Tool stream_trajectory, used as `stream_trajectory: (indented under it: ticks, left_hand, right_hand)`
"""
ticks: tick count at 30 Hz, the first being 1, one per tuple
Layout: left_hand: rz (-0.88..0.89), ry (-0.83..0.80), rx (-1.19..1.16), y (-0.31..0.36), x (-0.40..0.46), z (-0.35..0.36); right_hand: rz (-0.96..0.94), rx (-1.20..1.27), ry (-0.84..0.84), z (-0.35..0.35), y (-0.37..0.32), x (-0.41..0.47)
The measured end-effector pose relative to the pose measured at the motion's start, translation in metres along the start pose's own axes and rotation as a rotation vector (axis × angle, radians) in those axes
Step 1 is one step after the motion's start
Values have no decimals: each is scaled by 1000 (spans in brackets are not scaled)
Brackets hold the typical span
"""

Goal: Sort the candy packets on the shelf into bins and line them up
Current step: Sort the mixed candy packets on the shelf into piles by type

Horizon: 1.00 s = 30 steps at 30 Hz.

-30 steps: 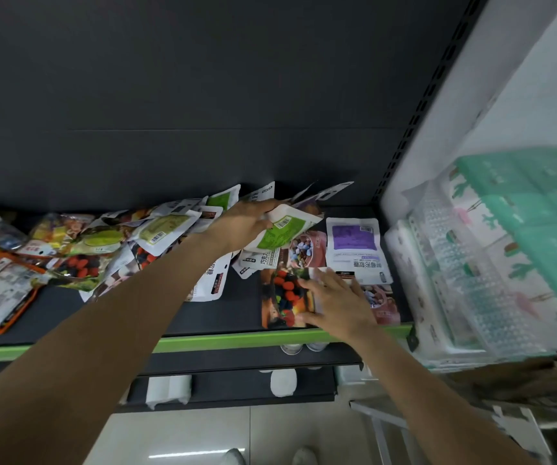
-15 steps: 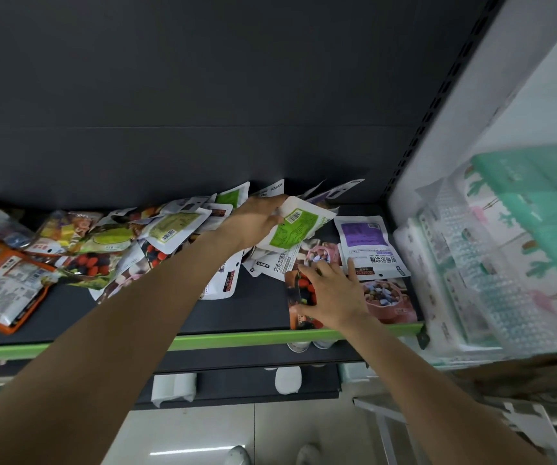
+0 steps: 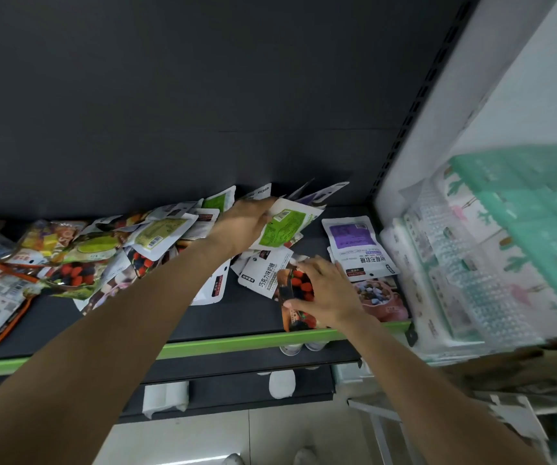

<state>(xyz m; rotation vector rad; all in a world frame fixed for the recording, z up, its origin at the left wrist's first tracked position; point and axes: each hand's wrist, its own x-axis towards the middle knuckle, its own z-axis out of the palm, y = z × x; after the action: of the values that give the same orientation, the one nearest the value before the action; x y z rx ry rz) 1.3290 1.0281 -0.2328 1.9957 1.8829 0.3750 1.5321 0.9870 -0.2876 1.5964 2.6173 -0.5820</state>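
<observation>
we're mid-sort on the shelf (image 3: 136, 317): our left hand (image 3: 242, 226) pinches a green-label packet (image 3: 280, 226) lifted off the heap, our right hand (image 3: 325, 293) curls round a berry packet (image 3: 295, 290) by the shelf's green front edge. next, probably, matching each to its kind.
</observation>
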Motion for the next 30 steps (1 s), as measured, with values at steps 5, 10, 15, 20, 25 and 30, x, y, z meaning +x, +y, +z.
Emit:
stream_trajectory:
  ticks: [5, 10, 15, 20, 25, 30]
  left_hand:
    - [127, -71, 96, 19, -10, 10]
    - [152, -81, 164, 35, -16, 21]
    - [76, 4, -1, 34, -25, 23]
    - [149, 9, 33, 30, -36, 36]
    - [288, 33, 66, 35, -43, 45]
    - [263, 95, -8, 49, -40, 37]
  right_hand:
    - [309, 167, 121, -11, 47, -14]
    - [310, 10, 84, -4, 62, -16]
    - [228, -299, 148, -14, 52, -20]
    - [259, -194, 263, -21, 57, -31]
    - [306, -43, 335, -32, 55, -56]
    - [301, 18, 364, -53, 46, -56]
